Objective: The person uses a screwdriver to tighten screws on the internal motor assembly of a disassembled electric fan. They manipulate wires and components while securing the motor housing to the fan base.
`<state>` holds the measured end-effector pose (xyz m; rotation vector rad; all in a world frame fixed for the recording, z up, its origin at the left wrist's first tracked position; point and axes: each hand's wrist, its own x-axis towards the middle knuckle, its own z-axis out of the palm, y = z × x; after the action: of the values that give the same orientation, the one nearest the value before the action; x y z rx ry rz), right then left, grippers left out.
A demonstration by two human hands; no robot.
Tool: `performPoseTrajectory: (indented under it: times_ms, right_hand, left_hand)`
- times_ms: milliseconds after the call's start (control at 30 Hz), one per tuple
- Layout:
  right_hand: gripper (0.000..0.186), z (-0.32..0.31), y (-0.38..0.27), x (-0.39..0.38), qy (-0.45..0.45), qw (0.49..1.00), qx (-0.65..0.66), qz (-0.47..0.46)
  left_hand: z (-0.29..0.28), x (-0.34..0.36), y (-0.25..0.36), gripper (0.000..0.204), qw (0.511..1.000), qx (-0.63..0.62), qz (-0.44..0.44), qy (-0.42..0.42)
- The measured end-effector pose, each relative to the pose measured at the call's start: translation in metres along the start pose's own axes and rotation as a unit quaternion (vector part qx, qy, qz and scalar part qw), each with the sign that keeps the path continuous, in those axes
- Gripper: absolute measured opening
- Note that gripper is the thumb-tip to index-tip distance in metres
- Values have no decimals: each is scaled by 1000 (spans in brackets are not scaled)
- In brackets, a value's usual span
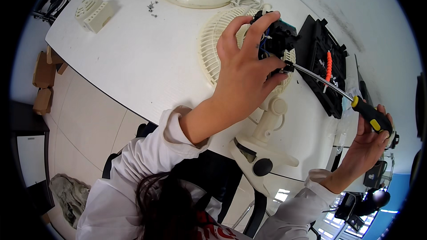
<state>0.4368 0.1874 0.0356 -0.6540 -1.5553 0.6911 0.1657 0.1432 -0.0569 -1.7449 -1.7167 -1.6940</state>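
The person's left hand [247,69] spreads over the black motor block with blue wires [275,40] that sits at the middle of the round cream plastic fan grille [212,46], lying on the white table [147,62] a little right of centre. Its grip is wide: fingers arch over the far edge of the block and the thumb presses at the near side, pinning it in place. The right hand [369,142] is closed around the black-and-yellow handle of a long steel-shafted screwdriver [371,118], whose tip meets the near right edge of the motor block, just beside the left thumb.

To do this well, the shaft should probably line up straight with the screw; at its present slant the tip could slip out and mar the head or nick the wires close by. Firm pressure along the shaft while turning, with the left hand bracing the block, looks like the safe way.

The cream fan stand with a black knob [262,160] lies at the near table edge. A few loose screws [152,8] lie at the far left, well apart. A black flat plastic panel with an orange ribbed piece [322,58] lies to the right of the grille.
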Motion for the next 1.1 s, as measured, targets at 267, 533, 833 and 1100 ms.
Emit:
performPoseTrajectory:
  times_ms: [267,533,833,1100]
  right_hand:
    - [44,1,0,0,23,1000,2,4]
    - [47,1,1,-1,13,1000,-11,10]
    - [43,-6,2,-1,-4,1000,12,2]
    - [42,-9,2,1,-21,999,32,4]
  left_hand:
    - [0,0,1,21,1000,1,-2,3]
    - [0,0,1,20,1000,3,-4,3]
    - [0,0,1,21,1000,5,0,1]
    - [0,0,1,20,1000,7,2,2]
